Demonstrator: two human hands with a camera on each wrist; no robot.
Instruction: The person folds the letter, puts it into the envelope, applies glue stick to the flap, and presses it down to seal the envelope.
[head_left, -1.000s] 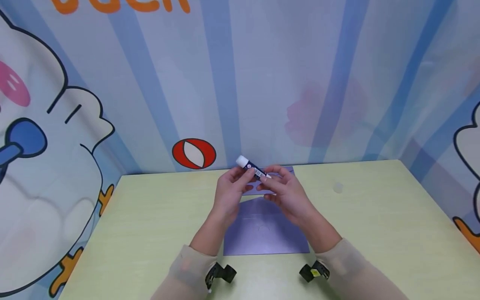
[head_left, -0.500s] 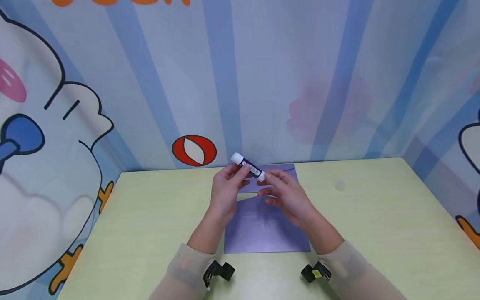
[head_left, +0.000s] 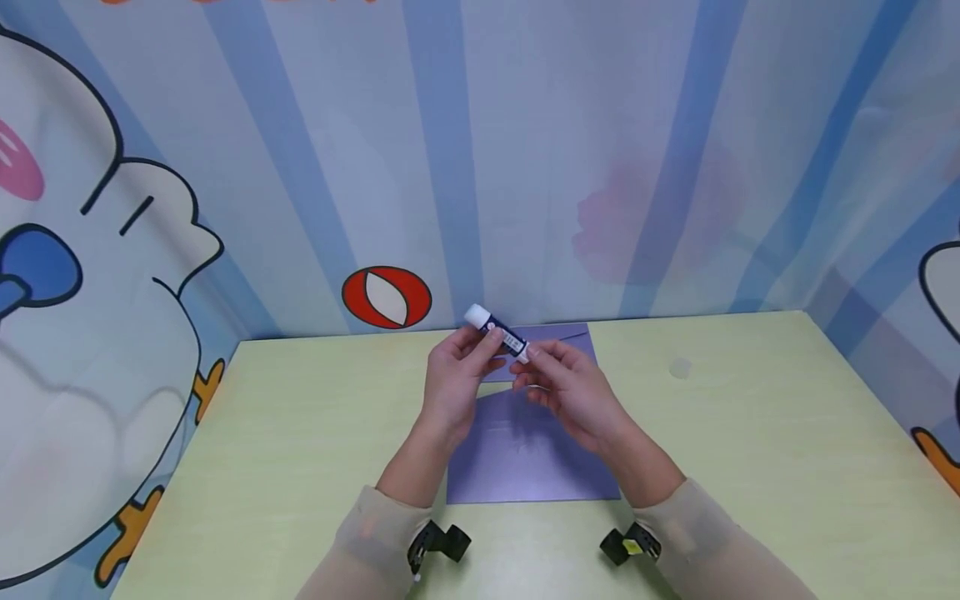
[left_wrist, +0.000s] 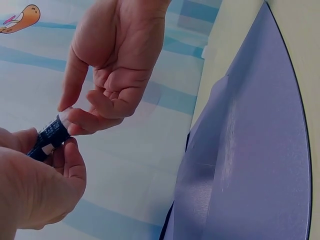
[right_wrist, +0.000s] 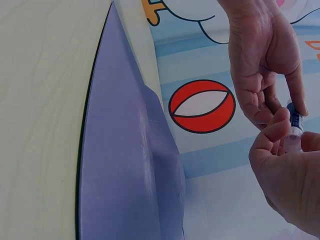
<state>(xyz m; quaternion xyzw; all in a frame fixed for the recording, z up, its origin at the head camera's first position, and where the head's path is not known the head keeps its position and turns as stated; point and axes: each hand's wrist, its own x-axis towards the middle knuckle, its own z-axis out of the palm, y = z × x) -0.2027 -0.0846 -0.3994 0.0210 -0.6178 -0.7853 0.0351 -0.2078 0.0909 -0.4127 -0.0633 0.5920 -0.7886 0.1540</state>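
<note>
A dark blue glue stick (head_left: 512, 341) with white ends is held at a slant above the table, its thicker white end up and to the left. The left hand (head_left: 453, 385) grips its blue body between thumb and fingers. At the lower white end, the right hand (head_left: 576, 392) pinches with thumb and forefinger. In the left wrist view the blue label of the glue stick (left_wrist: 51, 134) shows between both hands. Beneath the hands lies a purple, envelope-like paper (head_left: 525, 471), its pointed upper edge partly hidden by the right hand.
Behind the hands, a second purple paper piece (head_left: 573, 335) lies at the table's back edge. A small translucent round disc (head_left: 680, 368) is on the pale yellow table (head_left: 757, 450) at the right. A printed cloth wall (head_left: 517, 167) rises directly behind the table.
The right hand's fingers have shifted on the lower end of the glue stick, moving off slightly and then closing on it again. The left hand keeps its hold, and the view has tilted slightly.
</note>
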